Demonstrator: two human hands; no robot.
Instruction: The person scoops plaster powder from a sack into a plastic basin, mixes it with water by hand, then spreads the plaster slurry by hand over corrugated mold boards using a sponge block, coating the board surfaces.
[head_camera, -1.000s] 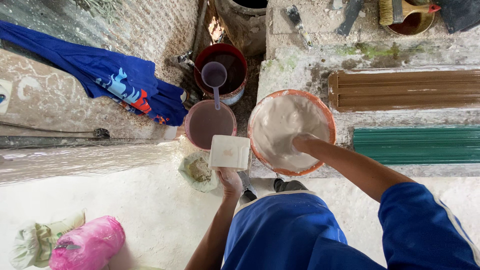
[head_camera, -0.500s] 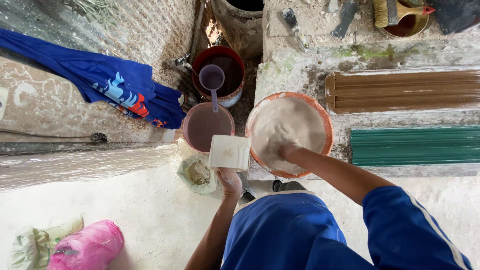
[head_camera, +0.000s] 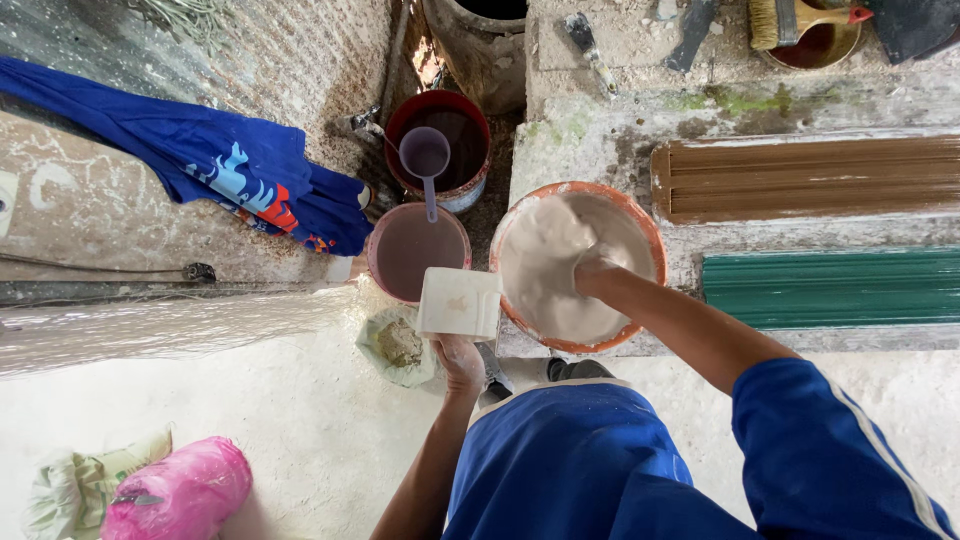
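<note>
An orange-rimmed basin (head_camera: 655, 235) full of pale grey-white paste stands on a concrete ledge. My right hand (head_camera: 593, 277) is sunk in the paste near the basin's middle, its fingers coated and partly hidden. My left hand (head_camera: 460, 358) holds a white square tub (head_camera: 459, 302) by its near edge, just left of the basin and beside a small bucket of brownish liquid (head_camera: 415, 250).
A dark red bucket (head_camera: 445, 140) with a purple ladle (head_camera: 425, 160) sits beyond. A brown moulded strip (head_camera: 810, 178) and a green one (head_camera: 835, 288) lie right of the basin. A blue cloth (head_camera: 200, 160), a pink bag (head_camera: 180, 490), a brush (head_camera: 800, 20) and trowels lie around.
My right hand has moved from the basin's near-right rim toward the middle of the paste. My left hand keeps the white tub in place.
</note>
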